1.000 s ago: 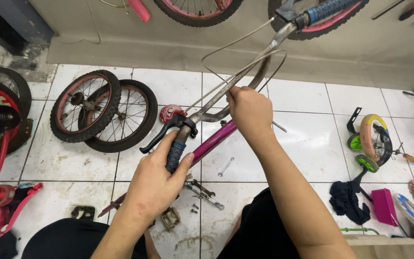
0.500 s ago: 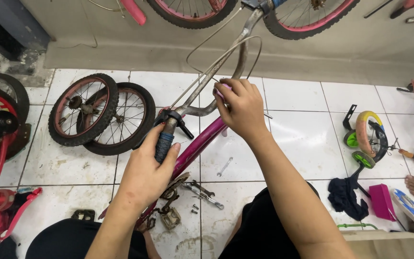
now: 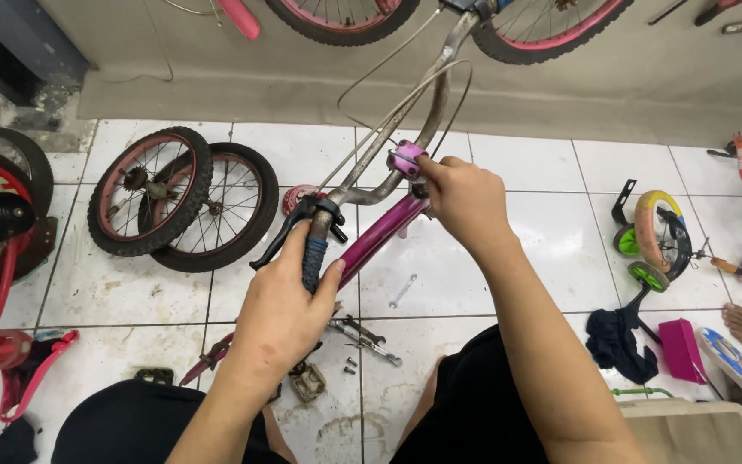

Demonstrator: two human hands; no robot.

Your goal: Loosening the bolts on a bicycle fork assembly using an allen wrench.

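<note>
Left hand (image 3: 281,314) is closed around the dark grip (image 3: 313,262) of a handlebar (image 3: 371,185), with the brake lever (image 3: 289,232) just beyond its fingers, while the right hand (image 3: 465,202) is curled over the stem, fingertips pinched on a pink clamp (image 3: 407,159) seated atop the magenta frame (image 3: 380,236). Below the left hand, a spanner (image 3: 402,292), pliers (image 3: 208,359), a pedal (image 3: 307,382) and loose bolts (image 3: 348,366) are spread on the tiles, and two wheels (image 3: 178,202) lie off to its left. Assembly is judged unfinished: the handlebar is seated, the wheels and pedal are not yet fitted.
</note>
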